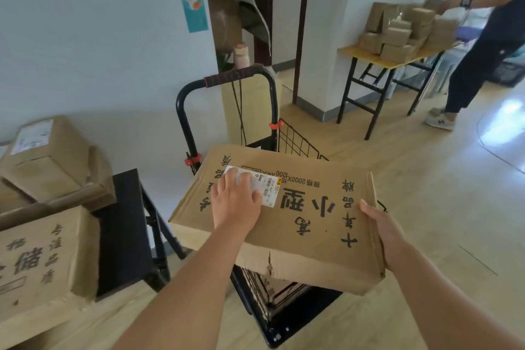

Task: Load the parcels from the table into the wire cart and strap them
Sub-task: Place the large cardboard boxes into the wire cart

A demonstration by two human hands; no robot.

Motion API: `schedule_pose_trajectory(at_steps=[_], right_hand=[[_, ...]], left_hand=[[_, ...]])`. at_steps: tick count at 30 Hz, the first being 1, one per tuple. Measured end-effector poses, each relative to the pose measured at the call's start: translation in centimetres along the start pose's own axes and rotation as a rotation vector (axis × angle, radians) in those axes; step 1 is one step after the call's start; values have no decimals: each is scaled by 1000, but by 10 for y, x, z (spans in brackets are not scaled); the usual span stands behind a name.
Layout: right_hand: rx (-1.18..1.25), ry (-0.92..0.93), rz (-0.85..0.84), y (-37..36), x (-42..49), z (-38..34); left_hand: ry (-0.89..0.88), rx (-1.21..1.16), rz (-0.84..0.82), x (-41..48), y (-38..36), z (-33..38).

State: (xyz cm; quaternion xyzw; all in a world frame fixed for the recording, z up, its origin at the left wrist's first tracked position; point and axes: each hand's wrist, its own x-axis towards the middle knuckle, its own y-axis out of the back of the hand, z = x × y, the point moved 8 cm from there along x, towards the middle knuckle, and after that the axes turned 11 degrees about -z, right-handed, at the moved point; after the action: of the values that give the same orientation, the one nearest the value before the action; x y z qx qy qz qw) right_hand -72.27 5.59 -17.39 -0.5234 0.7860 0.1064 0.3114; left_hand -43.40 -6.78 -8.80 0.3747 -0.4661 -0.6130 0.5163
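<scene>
A wide flat cardboard parcel (306, 216) with black print and a white label lies across the top of the black wire cart (295, 139), hiding most of the basket. My left hand (235, 199) presses flat on its top, fingers over the label. My right hand (383, 230) holds the parcel's right edge with the fingers out of sight behind it. Another carton shows through the cart's mesh below. More parcels (51, 156) sit stacked on the dark table (125, 224) at the left. A dark cord hangs from the cart handle (230, 78).
A large printed carton (42, 258) fills the lower left. At the back right a person (488, 45) handles small boxes on a folding table (377, 60). A white wall stands behind the cart, with a doorway beside it. Pale floor lies open to the right.
</scene>
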Motion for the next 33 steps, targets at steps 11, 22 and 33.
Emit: schedule_pose_trajectory(at_steps=[11,22,33], right_hand=[[-15,-14,2,29,51,-41],[-320,55,30,-10,148,-126],[-816,101,247,-25,211,-153]], left_hand=[[365,-112,-9,58,-10,-30],[589,-359,-91,148,-60,-68],[670,-573,-113,184,-106,-69]])
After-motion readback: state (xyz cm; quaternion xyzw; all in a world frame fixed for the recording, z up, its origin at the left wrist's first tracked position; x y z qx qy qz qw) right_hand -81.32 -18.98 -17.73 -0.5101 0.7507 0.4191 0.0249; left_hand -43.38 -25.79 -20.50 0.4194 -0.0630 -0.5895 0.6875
